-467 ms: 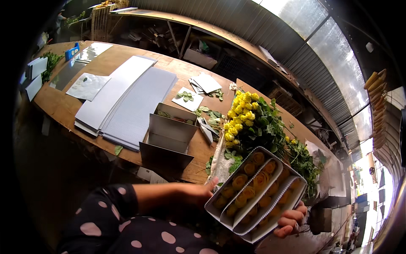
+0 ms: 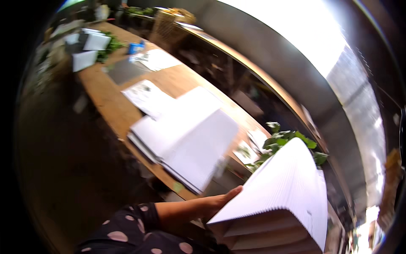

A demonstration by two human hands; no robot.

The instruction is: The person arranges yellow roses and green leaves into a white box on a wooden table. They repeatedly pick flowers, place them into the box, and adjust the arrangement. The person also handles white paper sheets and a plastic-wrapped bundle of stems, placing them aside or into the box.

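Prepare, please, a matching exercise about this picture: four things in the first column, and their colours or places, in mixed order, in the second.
1. left hand
2. blue object
3. sleeve
4. corrugated package

A. dark with pale pink dots
B. white on its outside
C. at the package's left edge
D. on the wooden table

Pairs: 1-C, 2-D, 3-A, 4-B

White corrugated cardboard wrapper [image 2: 277,186], held tilted, near end open on inner layers

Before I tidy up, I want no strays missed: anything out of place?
A green leaf lies loose at the edge of the table, apart from other greenery; the held white carton bears a dark mark.
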